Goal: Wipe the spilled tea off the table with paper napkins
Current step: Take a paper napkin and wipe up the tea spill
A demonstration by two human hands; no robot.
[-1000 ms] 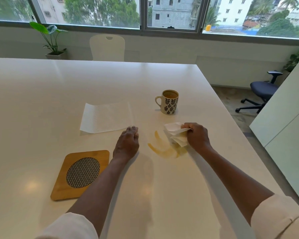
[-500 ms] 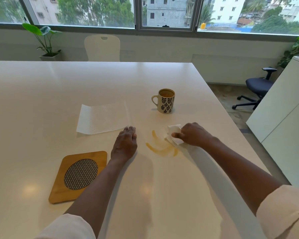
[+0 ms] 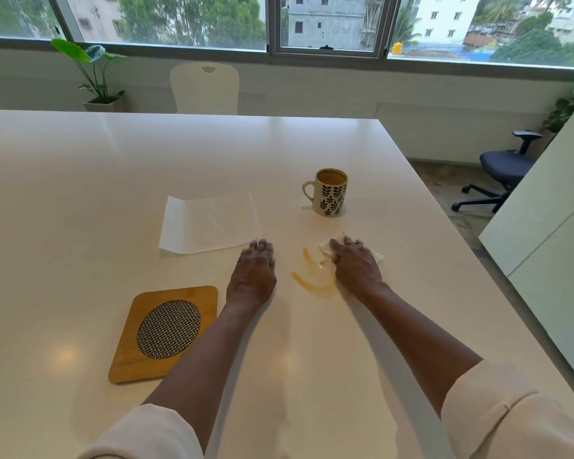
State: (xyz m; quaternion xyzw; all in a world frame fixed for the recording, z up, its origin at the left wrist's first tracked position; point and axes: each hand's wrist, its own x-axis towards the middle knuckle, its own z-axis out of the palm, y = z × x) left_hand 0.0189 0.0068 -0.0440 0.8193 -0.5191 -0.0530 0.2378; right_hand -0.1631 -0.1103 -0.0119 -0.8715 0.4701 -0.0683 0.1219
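My right hand [image 3: 357, 265] lies flat on a crumpled paper napkin [image 3: 376, 256], fingers spread and fairly straight, pressing it down against the desk [image 3: 80, 193] so the paper soaks rather than skids. I am not pinching it; white corners stick out past my fingertips and beside my knuckles. The napkin sits on the right part of the spilled tea [image 3: 312, 279], toward the desk's right edge, and amber curved streaks are not yet wiped just to the left of my hand, between my two wrists.

My left hand [image 3: 254, 271] rests palm down on the bare desk, fingers straight and close together, holding nothing; I judge it is there to steady me as I lean. Its fingertips lie just beside the near right corner of a flat spare napkin [image 3: 209, 223], whether touching I cannot tell, which is handy once the first one is soaked.

The mug [image 3: 330, 192], still with tea in it, stands beyond the spill toward the far edge, apart from my wiping hand. The wooden trivet [image 3: 130, 342] lies near the left of my left forearm.
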